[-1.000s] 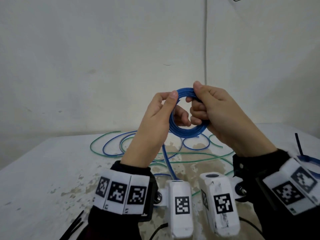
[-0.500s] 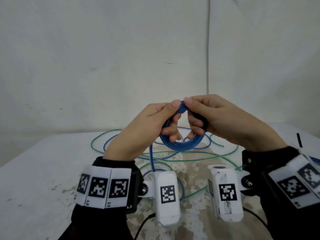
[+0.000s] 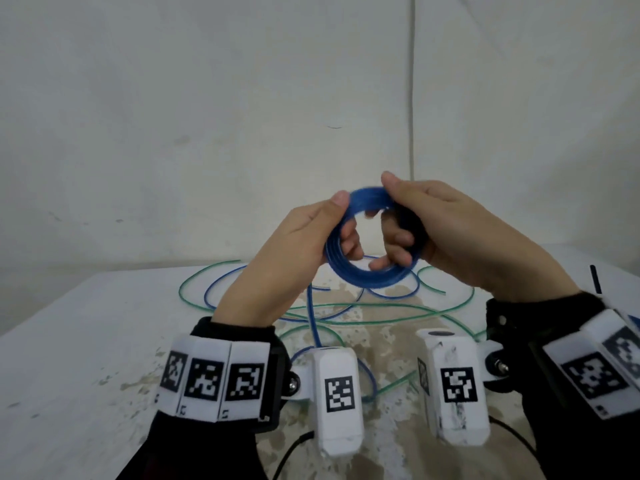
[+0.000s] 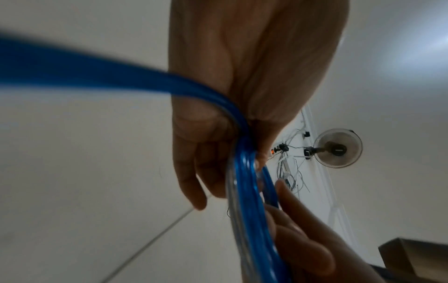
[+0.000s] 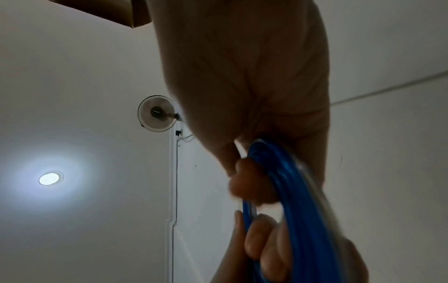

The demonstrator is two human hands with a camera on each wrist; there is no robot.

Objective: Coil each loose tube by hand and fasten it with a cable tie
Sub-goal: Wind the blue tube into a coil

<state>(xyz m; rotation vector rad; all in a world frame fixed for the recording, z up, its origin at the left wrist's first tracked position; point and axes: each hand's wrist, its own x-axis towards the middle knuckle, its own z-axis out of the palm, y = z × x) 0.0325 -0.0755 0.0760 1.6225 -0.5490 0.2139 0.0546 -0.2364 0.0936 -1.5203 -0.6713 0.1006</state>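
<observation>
Both hands hold a blue tube coil (image 3: 367,275) of several turns up above the table. My left hand (image 3: 332,230) grips the coil's left side, thumb on top and fingers through the ring. My right hand (image 3: 398,220) grips the right side, thumb on the top arc. A loose blue tail (image 3: 313,320) hangs from the coil down to the table. The left wrist view shows the coil (image 4: 252,201) edge-on between the fingers (image 4: 191,187) of both hands; the right wrist view shows the coil (image 5: 298,201) the same way.
Loose green tubes (image 3: 349,306) and blue tubes (image 3: 221,289) lie tangled on the white, stained table (image 3: 86,341) beneath my hands. A black cable tie (image 3: 595,278) sticks up at the right edge. A white wall stands close behind.
The hands rose from half a second ago, after dipping before that. The coil has turned in my grip and my right thumb has returned to the top arc. The tail is still trailing.
</observation>
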